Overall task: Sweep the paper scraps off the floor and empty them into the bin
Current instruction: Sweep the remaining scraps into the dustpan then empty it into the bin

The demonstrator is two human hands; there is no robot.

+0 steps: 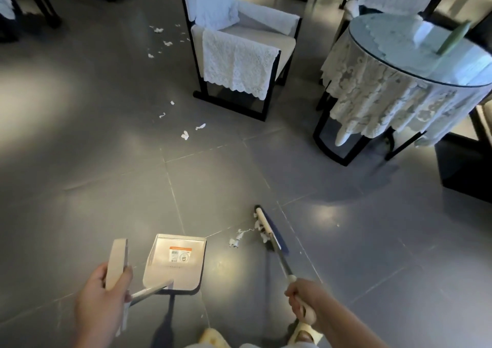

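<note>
At the bottom edge of the frame, pale slippers (303,333) are seen on the grey tiled floor (80,188). Lower left: the left hand (102,302) is clenched around the beige handle (116,264) of a dustpan (177,261), whose open tray rests on the floor at lower centre, a label inside it. Lower right: the right hand (303,298) is wrapped round the broom (269,230) handle, both grips grasping. The broom head lies on the floor just right of the dustpan, with paper scraps (237,238) gathered against it and between it and the tray. Mid-frame, a few more scraps (185,134) are scattered near a black-framed chair (239,55) draped with lace. Further scraps (158,30) are noted upper left of that chair. At right, a round glass-topped worktop (415,63) with a lace cloth is seen. No bin can be made out.
</note>
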